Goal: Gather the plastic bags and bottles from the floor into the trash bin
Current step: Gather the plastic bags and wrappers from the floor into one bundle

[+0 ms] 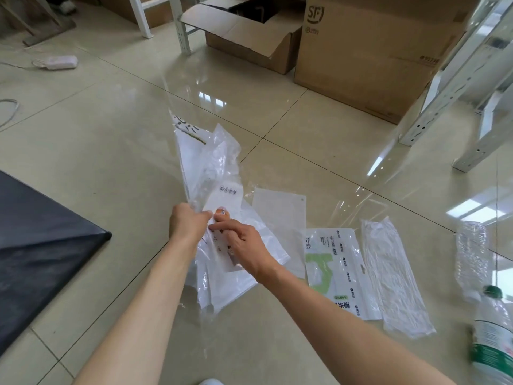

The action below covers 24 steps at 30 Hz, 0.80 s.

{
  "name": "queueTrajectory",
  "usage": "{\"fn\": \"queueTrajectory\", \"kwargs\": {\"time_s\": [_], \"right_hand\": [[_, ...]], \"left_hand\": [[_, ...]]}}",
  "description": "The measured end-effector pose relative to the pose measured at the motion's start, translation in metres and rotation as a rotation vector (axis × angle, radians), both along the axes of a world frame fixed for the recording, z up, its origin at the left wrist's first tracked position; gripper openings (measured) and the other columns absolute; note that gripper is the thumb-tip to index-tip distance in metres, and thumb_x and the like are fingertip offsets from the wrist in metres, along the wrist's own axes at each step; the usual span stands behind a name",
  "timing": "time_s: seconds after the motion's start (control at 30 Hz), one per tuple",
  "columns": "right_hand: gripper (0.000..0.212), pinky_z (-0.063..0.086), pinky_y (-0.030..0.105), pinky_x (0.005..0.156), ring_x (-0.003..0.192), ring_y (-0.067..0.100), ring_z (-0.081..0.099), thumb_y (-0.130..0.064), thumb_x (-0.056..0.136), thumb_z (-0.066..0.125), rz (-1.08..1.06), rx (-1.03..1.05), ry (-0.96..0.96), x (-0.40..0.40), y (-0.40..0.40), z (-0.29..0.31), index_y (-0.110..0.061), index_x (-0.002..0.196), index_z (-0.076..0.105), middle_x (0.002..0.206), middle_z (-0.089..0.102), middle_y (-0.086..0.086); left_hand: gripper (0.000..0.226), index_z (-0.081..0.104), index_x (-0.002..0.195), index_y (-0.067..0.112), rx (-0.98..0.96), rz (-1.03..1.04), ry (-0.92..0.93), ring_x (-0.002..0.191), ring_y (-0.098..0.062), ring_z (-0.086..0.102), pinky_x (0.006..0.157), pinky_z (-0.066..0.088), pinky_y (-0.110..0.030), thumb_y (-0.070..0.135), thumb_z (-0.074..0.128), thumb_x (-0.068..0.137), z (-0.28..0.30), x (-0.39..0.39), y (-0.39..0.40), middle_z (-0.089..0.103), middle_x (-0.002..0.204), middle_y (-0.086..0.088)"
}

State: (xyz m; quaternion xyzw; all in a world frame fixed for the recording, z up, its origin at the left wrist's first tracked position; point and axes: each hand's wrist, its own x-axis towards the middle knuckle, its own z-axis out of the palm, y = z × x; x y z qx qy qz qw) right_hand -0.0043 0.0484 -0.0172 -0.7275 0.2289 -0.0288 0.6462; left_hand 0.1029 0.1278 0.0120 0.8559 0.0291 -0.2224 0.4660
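My left hand (187,222) grips a bunch of clear and white plastic bags (213,168) lifted off the tiled floor. My right hand (241,245) presses on the same bunch from the right, fingers bent against the plastic. On the floor to the right lie a plain white bag (280,218), a white bag with green print (336,270) and a crinkled clear bag (394,279). A crushed clear bottle (472,257) and a green-capped bottle (494,334) lie at the far right. A black trash bag (36,245) fills the left edge.
Cardboard boxes (369,51) stand at the back, one open (249,34). White metal rack legs (444,107) rise at the right and back. A white power strip (58,62) and a cable (11,107) lie at the far left.
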Motion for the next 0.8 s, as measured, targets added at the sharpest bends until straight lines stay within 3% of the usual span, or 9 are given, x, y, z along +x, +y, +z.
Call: {"fn": "queueTrajectory", "kwargs": {"time_s": [0.1, 0.2, 0.3, 0.37, 0.47, 0.63, 0.73, 0.8], "right_hand": [[0.032, 0.048, 0.031, 0.100, 0.115, 0.016, 0.060, -0.005, 0.091, 0.046, -0.121, -0.189, 0.061, -0.003, -0.015, -0.019, -0.012, 0.107, 0.073, 0.126, 0.065, -0.002], [0.039, 0.041, 0.031, 0.100, 0.125, 0.023, 0.051, -0.008, 0.092, 0.047, -0.238, -0.522, 0.344, -0.015, -0.048, -0.055, -0.014, 0.129, 0.056, 0.140, 0.051, 0.005], [0.060, 0.039, 0.041, 0.102, 0.135, 0.033, 0.035, -0.019, 0.091, 0.054, -0.020, -0.707, 0.616, -0.036, -0.071, -0.091, -0.015, 0.146, 0.030, 0.150, 0.030, 0.014], [0.073, 0.046, 0.042, 0.093, 0.129, 0.031, 0.038, -0.040, 0.085, 0.065, 0.038, -0.843, 0.689, -0.049, -0.073, -0.105, -0.015, 0.142, 0.029, 0.141, 0.035, 0.011], [0.063, 0.048, 0.040, 0.082, 0.117, 0.027, 0.048, -0.049, 0.076, 0.071, -0.028, -0.967, 0.657, -0.057, -0.072, -0.117, -0.014, 0.123, 0.047, 0.124, 0.046, 0.007], [0.012, 0.035, 0.034, 0.059, 0.092, 0.033, 0.059, -0.014, 0.086, 0.061, -0.153, -0.981, 0.568, -0.050, -0.081, -0.117, -0.005, 0.095, 0.062, 0.104, 0.056, 0.014], [0.008, 0.032, 0.032, 0.058, 0.085, 0.031, 0.060, -0.009, 0.093, 0.050, -0.162, -0.958, 0.557, -0.053, -0.093, -0.113, -0.006, 0.093, 0.058, 0.101, 0.058, 0.010], [0.010, 0.038, 0.036, 0.061, 0.082, 0.033, 0.059, -0.011, 0.095, 0.048, -0.289, -0.853, 0.463, -0.060, -0.101, -0.106, -0.005, 0.093, 0.056, 0.096, 0.059, 0.010]], "left_hand": [[0.022, 0.067, 0.098, 0.000, 0.330, -0.065, -0.172, 0.093, -0.040, 0.067, 0.074, 0.050, -0.035, 0.017, 0.064, 0.084, 0.004, 0.001, 0.003, 0.071, 0.101, -0.020], [0.017, 0.064, 0.093, -0.001, 0.476, -0.142, -0.317, 0.093, -0.045, 0.064, 0.070, 0.043, -0.035, 0.014, 0.057, 0.088, 0.011, 0.004, 0.006, 0.068, 0.102, -0.025], [0.017, 0.063, 0.092, -0.003, 0.578, -0.206, -0.437, 0.094, -0.046, 0.063, 0.068, 0.040, -0.036, 0.011, 0.053, 0.088, 0.015, 0.009, 0.011, 0.068, 0.101, -0.028], [0.017, 0.064, 0.094, -0.003, 0.614, -0.234, -0.488, 0.095, -0.047, 0.063, 0.067, 0.038, -0.035, 0.010, 0.053, 0.088, 0.017, 0.013, 0.014, 0.068, 0.102, -0.028], [0.018, 0.063, 0.095, -0.002, 0.619, -0.252, -0.497, 0.097, -0.047, 0.063, 0.067, 0.038, -0.035, 0.010, 0.053, 0.088, 0.014, 0.014, 0.017, 0.067, 0.104, -0.029], [0.018, 0.064, 0.096, -0.001, 0.597, -0.266, -0.435, 0.097, -0.045, 0.063, 0.069, 0.041, -0.036, 0.011, 0.053, 0.088, 0.000, 0.008, 0.016, 0.068, 0.103, -0.026], [0.017, 0.065, 0.096, 0.000, 0.580, -0.265, -0.401, 0.096, -0.044, 0.064, 0.069, 0.043, -0.036, 0.011, 0.054, 0.088, -0.007, 0.006, 0.016, 0.069, 0.103, -0.025], [0.017, 0.065, 0.097, 0.001, 0.580, -0.257, -0.395, 0.095, -0.044, 0.064, 0.069, 0.043, -0.035, 0.010, 0.054, 0.088, -0.008, 0.007, 0.017, 0.069, 0.103, -0.025]]}}
